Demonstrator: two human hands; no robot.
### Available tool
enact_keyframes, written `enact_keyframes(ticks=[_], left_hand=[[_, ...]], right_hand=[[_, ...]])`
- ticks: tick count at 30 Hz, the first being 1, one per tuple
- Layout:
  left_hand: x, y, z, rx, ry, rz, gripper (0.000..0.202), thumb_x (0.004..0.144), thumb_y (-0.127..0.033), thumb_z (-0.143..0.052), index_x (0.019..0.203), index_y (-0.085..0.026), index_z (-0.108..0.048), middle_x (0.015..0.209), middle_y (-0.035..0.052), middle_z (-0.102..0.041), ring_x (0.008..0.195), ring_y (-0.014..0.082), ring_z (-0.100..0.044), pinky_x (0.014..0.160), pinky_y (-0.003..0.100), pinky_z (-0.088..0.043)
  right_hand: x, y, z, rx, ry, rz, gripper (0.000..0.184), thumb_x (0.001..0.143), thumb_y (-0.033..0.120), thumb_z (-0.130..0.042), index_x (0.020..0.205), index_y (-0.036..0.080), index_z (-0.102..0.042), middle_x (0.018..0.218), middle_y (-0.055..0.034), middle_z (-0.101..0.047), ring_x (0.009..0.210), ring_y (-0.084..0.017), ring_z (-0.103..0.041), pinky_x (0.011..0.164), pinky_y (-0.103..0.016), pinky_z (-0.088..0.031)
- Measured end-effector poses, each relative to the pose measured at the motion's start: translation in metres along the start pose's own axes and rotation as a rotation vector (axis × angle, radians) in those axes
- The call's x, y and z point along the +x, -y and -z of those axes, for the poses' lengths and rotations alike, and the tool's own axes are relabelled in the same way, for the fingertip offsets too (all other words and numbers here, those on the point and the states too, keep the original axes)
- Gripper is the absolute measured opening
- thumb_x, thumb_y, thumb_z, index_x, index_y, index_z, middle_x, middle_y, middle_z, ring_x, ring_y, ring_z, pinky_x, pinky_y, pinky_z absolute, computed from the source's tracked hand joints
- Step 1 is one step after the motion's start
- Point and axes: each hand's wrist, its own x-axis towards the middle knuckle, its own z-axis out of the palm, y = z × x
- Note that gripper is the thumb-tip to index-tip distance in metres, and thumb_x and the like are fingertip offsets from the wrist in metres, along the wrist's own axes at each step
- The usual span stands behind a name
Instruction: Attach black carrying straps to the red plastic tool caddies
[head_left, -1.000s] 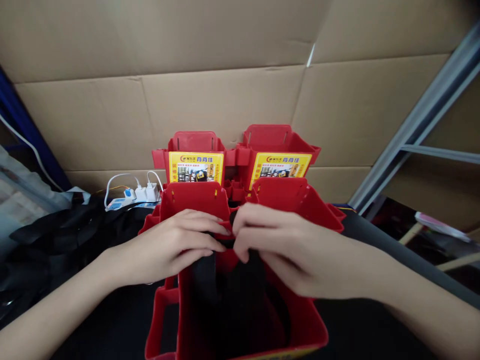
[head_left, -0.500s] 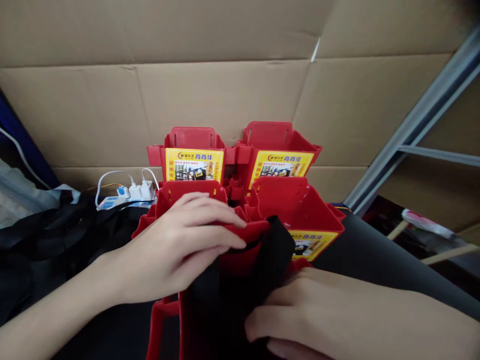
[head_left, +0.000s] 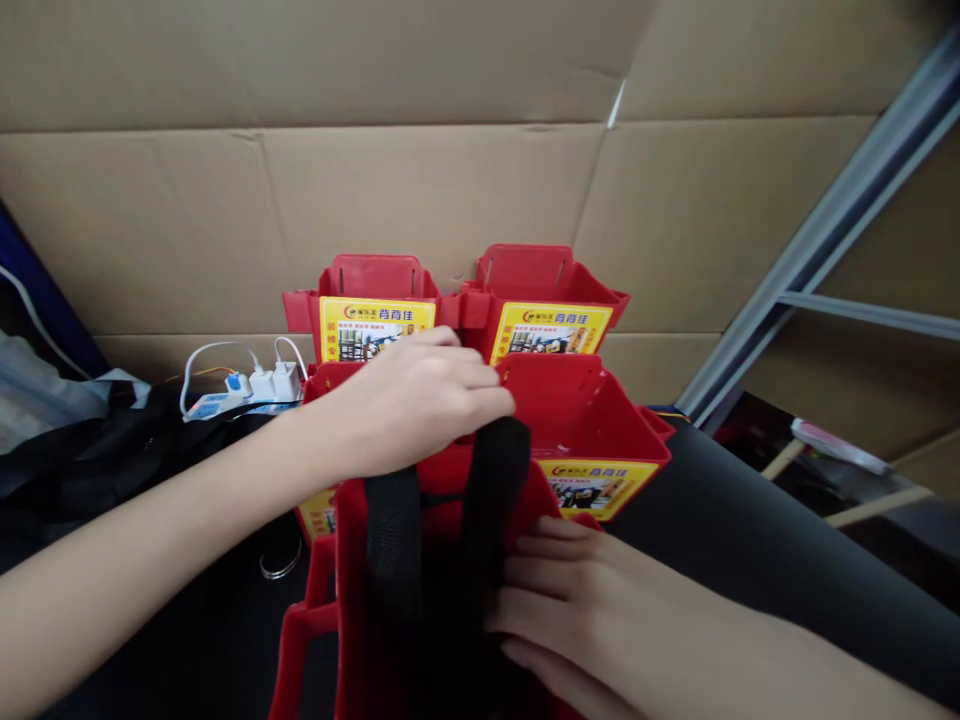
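Note:
My left hand (head_left: 409, 405) is closed around the top of a black strap (head_left: 491, 500) that loops over the back wall of the nearest red plastic bin (head_left: 352, 560). A second length of the black strap (head_left: 391, 560) hangs down inside the same bin. My right hand (head_left: 592, 620) lies with its fingers stretched flat against the strap and the bin's right side, holding nothing. Just behind stands another red bin (head_left: 592, 425) with a yellow label.
Two more red bins (head_left: 371, 285) (head_left: 536, 280) with yellow labels stand at the back against a cardboard wall (head_left: 450, 150). A white power strip (head_left: 240, 390) with plugs and dark cloth (head_left: 90, 460) lie to the left. A grey metal shelf frame (head_left: 825, 250) rises on the right.
My left hand moved up and back, closing on the strap's top. My right hand dropped from the bin's rim to its right side and opened flat. The strap now hangs straight.

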Motion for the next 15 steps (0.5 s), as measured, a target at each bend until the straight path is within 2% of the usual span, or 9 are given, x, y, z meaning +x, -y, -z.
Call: enact_keyframes(ticks=[5,8,11,13,15], left_hand=[[-0.032,-0.013,0.007,-0.007,0.005,-0.046,0.031,0.091,-0.012,-0.035,0.074,-0.015,-0.061,0.074,0.0038,-0.058,0.070,0.0143,-0.049,0.065,0.029,-0.037],[-0.040,-0.021,0.002,-0.002,0.060,-0.047,0.027,0.089,-0.016,-0.041,0.070,-0.017,-0.060,0.078,0.0030,-0.056,0.075,0.0158,-0.047,0.069,0.032,-0.037],[-0.042,-0.025,0.003,-0.006,0.147,-0.017,0.020,0.088,-0.018,-0.046,0.081,-0.020,-0.065,0.096,0.0041,-0.058,0.090,0.0207,-0.048,0.083,0.039,-0.036],[-0.045,-0.027,0.012,-0.080,0.187,-0.014,0.020,0.087,-0.017,-0.046,0.092,-0.022,-0.066,0.107,0.0044,-0.057,0.100,0.0221,-0.047,0.093,0.043,-0.033],[-0.054,-0.030,0.022,-0.165,0.172,0.027,0.024,0.087,-0.016,-0.046,0.102,-0.023,-0.064,0.116,0.0051,-0.055,0.110,0.0223,-0.045,0.100,0.044,-0.030]], right_hand=[[-0.003,0.002,-0.018,0.067,-0.219,-0.032,0.025,0.081,0.005,-0.035,0.069,0.018,-0.053,0.065,-0.0018,-0.058,0.059,-0.013,-0.050,0.066,-0.029,-0.039],[-0.002,0.001,-0.024,0.064,-0.301,-0.032,0.024,0.082,0.006,-0.034,0.066,0.018,-0.048,0.060,-0.0015,-0.054,0.055,-0.012,-0.044,0.062,-0.028,-0.037],[-0.003,-0.002,-0.026,0.071,-0.484,0.040,0.018,0.081,0.008,-0.040,0.067,0.018,-0.047,0.060,-0.0019,-0.051,0.057,-0.012,-0.045,0.057,-0.026,-0.037],[-0.006,-0.003,-0.025,0.056,-0.586,0.138,0.011,0.080,0.012,-0.044,0.074,0.017,-0.052,0.067,-0.0046,-0.054,0.066,-0.014,-0.050,0.061,-0.027,-0.041],[-0.009,-0.002,-0.022,-0.003,-0.552,0.185,0.011,0.081,0.019,-0.049,0.087,0.017,-0.057,0.082,-0.0076,-0.061,0.081,-0.018,-0.056,0.073,-0.030,-0.045]])
